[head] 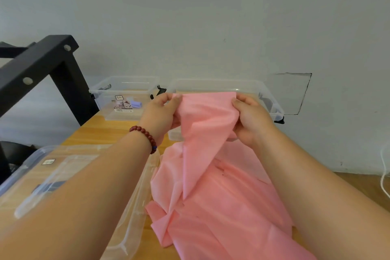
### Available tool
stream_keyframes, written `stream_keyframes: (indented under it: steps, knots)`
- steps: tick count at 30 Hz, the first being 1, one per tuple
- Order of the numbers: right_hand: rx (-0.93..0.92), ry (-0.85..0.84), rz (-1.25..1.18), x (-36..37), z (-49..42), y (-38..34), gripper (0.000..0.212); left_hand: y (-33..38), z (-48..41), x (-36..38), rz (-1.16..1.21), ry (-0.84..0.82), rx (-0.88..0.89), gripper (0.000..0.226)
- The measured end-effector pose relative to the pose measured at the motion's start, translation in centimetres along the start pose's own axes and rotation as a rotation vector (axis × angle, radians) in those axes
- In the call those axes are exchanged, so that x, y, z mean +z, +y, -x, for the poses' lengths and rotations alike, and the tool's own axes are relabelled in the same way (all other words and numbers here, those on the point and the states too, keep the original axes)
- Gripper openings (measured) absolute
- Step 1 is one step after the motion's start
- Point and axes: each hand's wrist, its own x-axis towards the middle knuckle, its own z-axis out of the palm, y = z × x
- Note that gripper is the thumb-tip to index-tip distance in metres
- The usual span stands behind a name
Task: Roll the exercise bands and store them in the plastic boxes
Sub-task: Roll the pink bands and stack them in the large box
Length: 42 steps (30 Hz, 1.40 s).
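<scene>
Crumpled thin pink exercise band [211, 186] fills lower centre, unrolled; left hand [160, 112] and right hand [251, 118], each grip pinching its upper edge.

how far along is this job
Done: a rolled lilac band lies in the left clear plastic box. In hand: the left hand and right hand pinch one end of the pink elastic band, unrolled and heaped on the wooden table. Left: rolling and boxing it.

Pink band [207, 133] pinched between left hand [162, 113] and right hand [250, 119], above wooden table [101, 131].
</scene>
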Motion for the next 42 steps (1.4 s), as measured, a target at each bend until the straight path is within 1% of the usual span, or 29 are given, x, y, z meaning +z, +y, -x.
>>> stream_keyframes:
  steps: [2,3,5,6,7,8,9,11,12,14,15,17,18,19,20,22,24,26,28,29,31,33,34,35,36,37,39,40,42]
  knots:
    - [0.024,-0.035,-0.060,0.0,-0.1,-0.4,0.029,0.0,0.6,0.0,0.101,-0.165,-0.059,0.012]
    - [0.035,-0.068,-0.099,-0.1,-0.1,-0.6,0.032,0.0,0.7,-0.2,0.148,-0.264,-0.090,0.019]
    - [0.062,-0.125,-0.122,-0.3,0.0,-0.9,0.043,-0.3,0.8,-0.6,0.193,-0.397,-0.109,0.043]
    - [0.063,-0.136,-0.067,-0.3,0.1,-0.9,0.052,-0.5,0.7,-0.7,0.175,-0.397,-0.101,0.051]
    - [0.048,-0.135,0.026,-0.5,0.1,-0.7,0.059,-0.7,0.5,-0.6,0.143,-0.349,-0.091,0.053]
    - [0.028,-0.108,0.126,-0.5,0.1,-0.5,0.061,-0.9,0.4,-0.4,0.107,-0.264,-0.083,0.050]
    - [-0.001,-0.050,0.231,-0.5,-0.1,-0.1,0.056,-1.0,0.3,-0.2,0.074,-0.167,-0.075,0.043]
    - [-0.069,0.117,0.397,-0.7,-0.3,0.9,0.034,-1.6,0.0,0.3,0.000,-0.015,-0.070,0.025]
    - [-0.104,0.203,0.443,-0.8,-0.3,1.4,0.028,-1.9,0.0,0.5,-0.015,0.018,-0.080,0.018]
    - [-0.130,0.300,0.453,-1.1,-0.1,2.7,0.030,-2.3,0.0,0.7,0.027,0.011,-0.115,0.015]
    - [-0.097,0.297,0.416,-1.3,-0.1,3.3,0.036,-2.4,0.1,0.8,0.075,-0.013,-0.124,0.017]
    - [0.074,0.219,0.319,-1.2,0.3,3.8,0.046,-2.2,0.2,0.8,0.174,-0.068,-0.125,0.020]
    - [0.182,0.152,0.269,-1.1,0.5,4.0,0.045,-2.1,0.3,0.8,0.218,-0.094,-0.124,0.021]
    - [0.269,0.073,0.213,-1.0,0.8,4.1,0.040,-2.0,0.4,0.8,0.257,-0.116,-0.123,0.021]
    - [0.311,-0.010,0.166,-0.9,1.0,4.0,0.029,-1.9,0.4,0.8,0.287,-0.134,-0.121,0.022]
    - [0.279,-0.121,0.077,-0.5,1.2,3.8,0.003,-1.6,0.3,0.4,0.302,-0.186,-0.126,0.028]
    - [0.186,-0.140,0.026,-0.2,1.0,3.4,0.008,-1.5,0.2,-0.3,0.258,-0.266,-0.159,0.042]
    - [0.081,-0.107,0.028,-0.1,0.6,2.6,0.009,-1.4,0.3,-0.8,0.173,-0.320,-0.175,0.056]
    - [-0.007,-0.049,0.126,-0.1,0.2,2.0,0.013,-1.2,0.3,-0.9,0.105,-0.283,-0.159,0.060]
    - [-0.034,-0.014,0.210,-0.1,0.0,1.8,0.016,-1.1,0.3,-0.8,0.099,-0.244,-0.144,0.057]
    - [-0.090,0.047,0.344,0.0,-0.3,1.4,0.022,-0.6,0.3,-0.5,0.079,-0.182,-0.115,0.035]
    - [-0.168,0.086,0.379,0.0,-0.4,0.9,0.025,-0.4,0.3,-0.2,0.045,-0.138,-0.117,0.011]
    - [-0.194,0.094,0.370,-0.1,-0.6,0.6,0.026,-0.3,0.3,-0.1,0.046,-0.107,-0.125,0.005]
    - [-0.184,0.093,0.347,-0.1,-0.5,0.3,0.027,-0.3,0.3,0.0,0.050,-0.076,-0.130,0.006]
    - [-0.134,0.089,0.312,-0.1,-0.5,0.2,0.029,-0.3,0.3,0.2,0.055,-0.053,-0.133,0.009]
    - [-0.038,0.072,0.249,0.0,-0.2,0.0,0.034,-0.2,0.3,0.2,0.067,-0.043,-0.135,0.011]
    - [0.189,-0.033,0.093,-0.1,0.3,0.0,0.049,0.0,0.5,0.4,0.129,-0.052,-0.135,0.010]
    - [0.260,-0.106,0.030,-0.1,0.7,0.2,0.055,0.2,0.6,0.4,0.167,-0.064,-0.130,0.010]
    - [0.294,-0.206,-0.037,-0.2,1.5,0.6,0.060,0.7,0.7,0.4,0.188,-0.092,-0.104,0.011]
